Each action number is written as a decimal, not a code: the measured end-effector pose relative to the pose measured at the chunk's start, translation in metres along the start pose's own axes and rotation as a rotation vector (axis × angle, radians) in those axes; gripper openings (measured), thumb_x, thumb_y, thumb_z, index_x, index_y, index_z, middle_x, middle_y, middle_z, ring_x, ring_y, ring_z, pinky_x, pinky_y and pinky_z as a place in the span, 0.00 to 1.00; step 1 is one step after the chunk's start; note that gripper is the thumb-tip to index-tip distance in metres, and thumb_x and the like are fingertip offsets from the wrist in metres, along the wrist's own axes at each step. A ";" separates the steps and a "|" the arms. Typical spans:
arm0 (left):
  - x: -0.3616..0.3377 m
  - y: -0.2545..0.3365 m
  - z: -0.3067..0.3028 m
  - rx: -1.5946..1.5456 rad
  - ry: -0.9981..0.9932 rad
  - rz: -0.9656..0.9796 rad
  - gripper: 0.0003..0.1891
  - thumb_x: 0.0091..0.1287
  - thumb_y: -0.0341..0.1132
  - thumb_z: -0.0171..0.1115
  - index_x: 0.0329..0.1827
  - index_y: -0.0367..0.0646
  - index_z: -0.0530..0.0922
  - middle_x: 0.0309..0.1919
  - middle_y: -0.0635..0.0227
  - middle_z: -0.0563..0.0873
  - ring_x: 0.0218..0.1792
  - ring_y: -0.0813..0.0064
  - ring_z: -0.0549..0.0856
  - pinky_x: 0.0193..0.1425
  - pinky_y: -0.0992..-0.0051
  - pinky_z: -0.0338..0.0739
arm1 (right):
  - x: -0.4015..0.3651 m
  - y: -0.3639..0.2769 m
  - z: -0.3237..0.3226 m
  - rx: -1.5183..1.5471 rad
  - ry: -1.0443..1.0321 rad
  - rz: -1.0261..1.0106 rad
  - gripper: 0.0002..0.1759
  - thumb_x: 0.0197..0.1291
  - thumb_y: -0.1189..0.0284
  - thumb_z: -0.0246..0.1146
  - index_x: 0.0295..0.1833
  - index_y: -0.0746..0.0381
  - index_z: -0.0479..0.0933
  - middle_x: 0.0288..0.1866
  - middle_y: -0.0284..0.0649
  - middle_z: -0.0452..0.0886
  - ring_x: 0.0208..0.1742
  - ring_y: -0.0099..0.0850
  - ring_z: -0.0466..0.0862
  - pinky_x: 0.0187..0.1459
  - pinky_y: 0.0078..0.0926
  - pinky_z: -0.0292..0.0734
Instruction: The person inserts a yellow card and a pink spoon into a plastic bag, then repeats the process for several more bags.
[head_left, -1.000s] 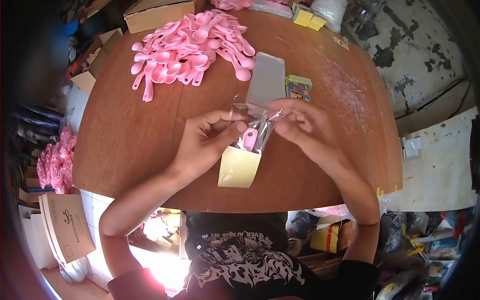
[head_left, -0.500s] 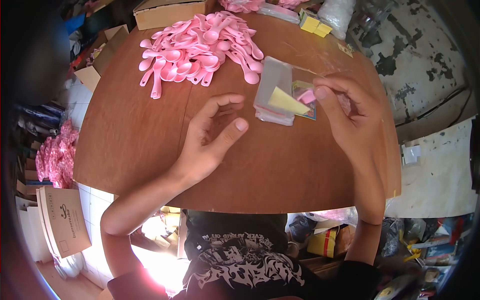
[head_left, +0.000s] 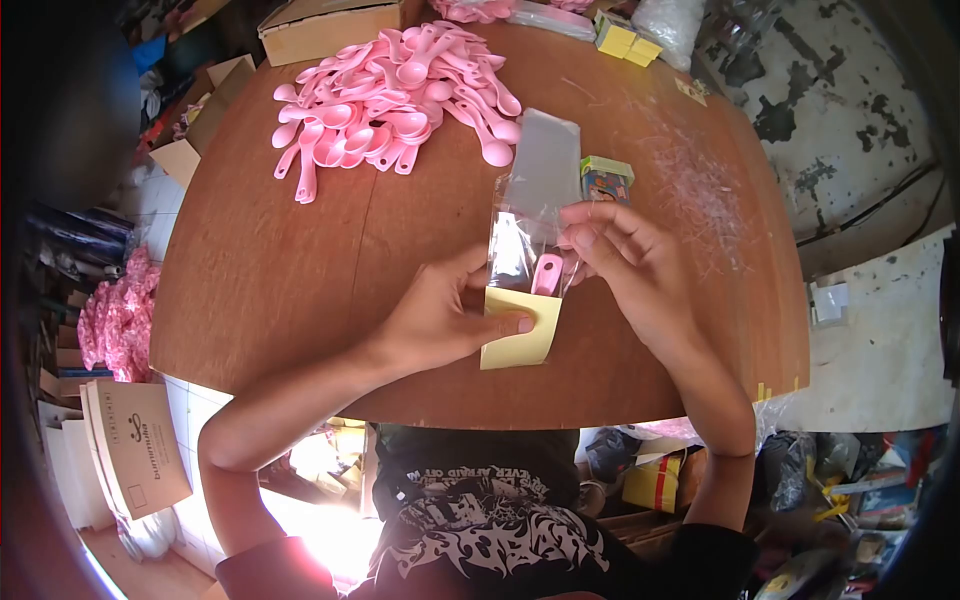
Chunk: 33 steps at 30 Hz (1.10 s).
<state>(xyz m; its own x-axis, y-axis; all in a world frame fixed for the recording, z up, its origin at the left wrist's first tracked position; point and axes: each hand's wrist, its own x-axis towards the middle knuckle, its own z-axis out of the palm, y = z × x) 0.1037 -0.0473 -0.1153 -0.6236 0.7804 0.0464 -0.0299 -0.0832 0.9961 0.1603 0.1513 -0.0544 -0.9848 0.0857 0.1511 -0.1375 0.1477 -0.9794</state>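
Note:
My left hand is closed on a yellow card, thumb in front and fingers behind. Above the card extends a clear plastic bag, upright and shiny. A pink spoon shows its holed handle end inside the bag; its lower part is hidden by the card. My right hand pinches the bag's upper right edge between thumb and fingers. Just beyond lies a stack of clear bags. Right of that stack sits a small green and blue box.
A big pile of pink spoons covers the table's far left. Thin plastic strips lie scattered at right. At the back are a cardboard box, yellow boxes and wrapped bundles.
The card with the spoon has come from my right hand toward the middle, nearer my body. My left hand has closed on the card; my right hand has shifted left to the bag's top.

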 end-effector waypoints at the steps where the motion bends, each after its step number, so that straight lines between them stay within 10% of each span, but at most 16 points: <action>1: 0.001 -0.003 -0.001 0.032 0.027 0.044 0.26 0.60 0.26 0.71 0.62 0.36 0.72 0.45 0.63 0.87 0.46 0.80 0.85 0.49 0.76 0.81 | -0.002 0.002 -0.002 0.046 -0.027 0.086 0.13 0.67 0.72 0.63 0.51 0.69 0.78 0.42 0.39 0.85 0.40 0.20 0.83 0.38 0.18 0.79; 18: 0.010 -0.011 -0.012 -0.051 0.252 0.095 0.12 0.70 0.33 0.63 0.51 0.34 0.82 0.39 0.64 0.89 0.38 0.83 0.85 0.42 0.80 0.82 | -0.006 0.048 -0.011 0.123 -0.081 0.048 0.09 0.66 0.78 0.62 0.49 0.71 0.79 0.37 0.41 0.84 0.32 0.24 0.84 0.37 0.22 0.83; 33: 0.004 -0.003 -0.022 0.044 0.127 0.162 0.09 0.69 0.22 0.59 0.48 0.37 0.85 0.45 0.59 0.88 0.42 0.75 0.87 0.47 0.76 0.84 | -0.010 0.042 -0.015 0.089 -0.140 0.033 0.09 0.64 0.86 0.57 0.45 0.70 0.82 0.43 0.41 0.84 0.47 0.25 0.83 0.51 0.23 0.79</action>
<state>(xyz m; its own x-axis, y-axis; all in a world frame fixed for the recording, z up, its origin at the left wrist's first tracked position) 0.0843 -0.0579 -0.1202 -0.7107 0.6747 0.1993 0.1111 -0.1720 0.9788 0.1657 0.1715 -0.0947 -0.9932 -0.0501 0.1049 -0.1078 0.0587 -0.9924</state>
